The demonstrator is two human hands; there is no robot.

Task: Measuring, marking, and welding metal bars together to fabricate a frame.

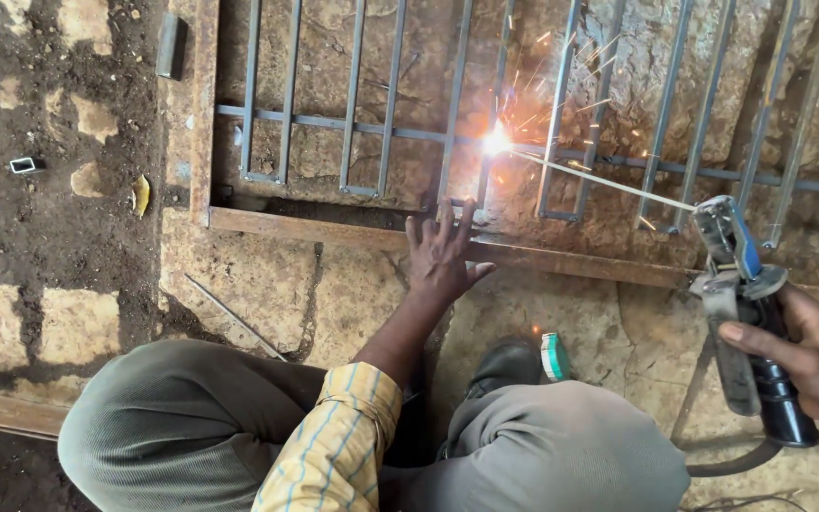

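A metal grille [362, 128] of thin upright bars in a rusty frame lies flat on the stone ground. My left hand [443, 251] rests open, fingers spread, on the frame's near rail [296, 228]. My right hand [808, 356] grips a black-handled electrode holder [746, 313] at the right. Its long welding rod [609, 180] reaches left to a bar joint, where a bright arc [496, 142] throws sparks.
A thin loose rod [234, 318] lies on the stone by my left knee. A short piece of square tube [26, 165] sits in the dirt at left. A small green and white roll [554, 356] lies beside my shoe. A cable [727, 465] trails from the holder.
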